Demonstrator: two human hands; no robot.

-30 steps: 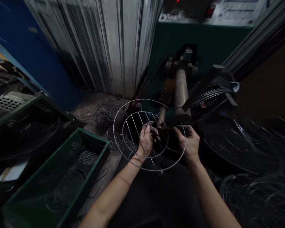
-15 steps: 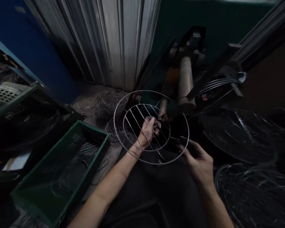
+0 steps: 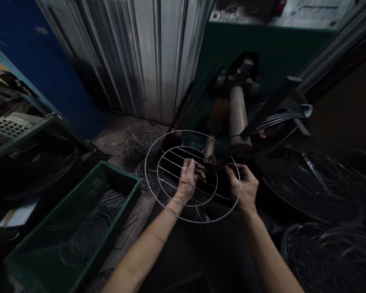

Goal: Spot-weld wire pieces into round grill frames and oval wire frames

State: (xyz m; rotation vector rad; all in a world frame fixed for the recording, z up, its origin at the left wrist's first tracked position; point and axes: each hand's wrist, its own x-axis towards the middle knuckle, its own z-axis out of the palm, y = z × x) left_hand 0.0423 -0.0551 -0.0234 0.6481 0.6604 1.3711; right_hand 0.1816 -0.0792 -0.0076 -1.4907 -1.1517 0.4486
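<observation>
A round wire rack [image 3: 172, 161], made of two concentric rings with parallel crossbars over the inner one, is held up in front of me, roughly level. My left hand [image 3: 189, 177] pinches a crossbar near the rack's middle, its forearm passing the near side of the rings. At the right side, my right hand [image 3: 245, 185] has its fingers closed round the outer ring. Just beyond the rack, a metal cylinder arm [image 3: 239, 116] juts from a green machine [image 3: 268, 44]. Dark shadow hides what lies beneath the rack.
On the left, a green plastic crate [image 3: 100, 167] holds wire racks and rings. Wire coils [image 3: 142, 140] lie on the floor by the corrugated metal wall [image 3: 146, 61]. Heaps of wire rings [image 3: 332, 256] fill the right side. A dark crate [image 3: 33, 138] stands further left.
The rack has turned, so its crossbars slant differently. My right hand has moved in and closed on the outer ring; its fingers were apart before. My view has tilted up slightly.
</observation>
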